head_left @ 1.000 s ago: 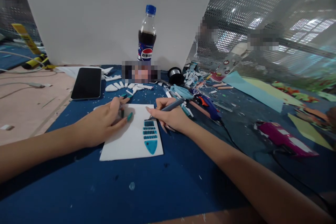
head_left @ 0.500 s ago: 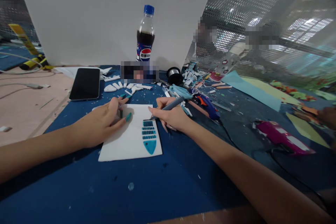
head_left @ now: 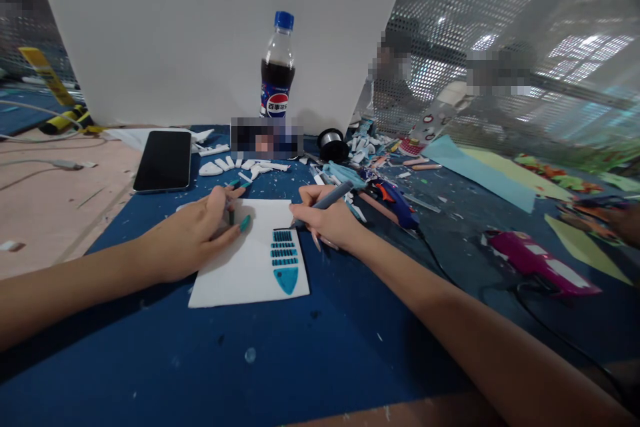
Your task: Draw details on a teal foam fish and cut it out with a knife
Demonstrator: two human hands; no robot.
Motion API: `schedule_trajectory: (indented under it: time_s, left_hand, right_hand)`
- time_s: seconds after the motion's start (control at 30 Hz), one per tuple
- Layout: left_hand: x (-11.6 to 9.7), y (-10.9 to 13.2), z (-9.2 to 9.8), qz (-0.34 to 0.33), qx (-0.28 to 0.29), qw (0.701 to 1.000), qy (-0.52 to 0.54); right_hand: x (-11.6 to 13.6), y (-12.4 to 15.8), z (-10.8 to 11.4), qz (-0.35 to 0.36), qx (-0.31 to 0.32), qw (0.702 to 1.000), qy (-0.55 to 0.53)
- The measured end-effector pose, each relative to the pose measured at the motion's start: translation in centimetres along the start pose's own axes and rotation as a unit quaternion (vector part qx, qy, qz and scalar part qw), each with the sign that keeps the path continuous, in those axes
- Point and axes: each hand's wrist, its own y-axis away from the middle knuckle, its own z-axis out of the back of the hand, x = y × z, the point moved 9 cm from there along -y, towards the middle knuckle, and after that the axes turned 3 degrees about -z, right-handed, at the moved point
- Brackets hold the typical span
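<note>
Here, the right hand pinches a pen, the left hand spreads its fingers; beyond them: scraps, bottle holding dark drink.

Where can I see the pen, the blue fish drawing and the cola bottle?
Pen [head_left: 331, 197]: head camera view, on its grey barrel.
Blue fish drawing [head_left: 285, 253]: head camera view, on its striped body.
Cola bottle [head_left: 278, 72]: head camera view, on the dark drink above the label.
</note>
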Motion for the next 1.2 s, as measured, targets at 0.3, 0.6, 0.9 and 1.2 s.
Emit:
schedule_trajectory:
  time_s: [0.3, 0.6, 0.9, 1.2]
  left_hand:
    - [-0.1, -0.1, 0.1, -0.002, -0.003, 1.000, -0.012]
    - [-1.4, -0.6, 0.0, -0.001, 0.034, 0.999, -0.030]
    - [-0.9, -0.5, 0.2, -0.019, -0.001, 1.000, -0.001]
    - [-1.2, -0.5, 0.3, -0.010, 0.019, 1.000, -0.022]
  right_hand:
    - [-0.2, 0.3, 0.0, -0.003, 0.001, 0.989, -0.146]
    - [-0.7, -1.4, -0.5, 0.011, -0.016, 0.976, -0.216]
    - [-0.9, -1.9, -0.5, -0.003, -0.051, 0.972, -0.228]
    - [0.2, -1.0, -2.2, 0.016, 0.028, 0.985, -0.172]
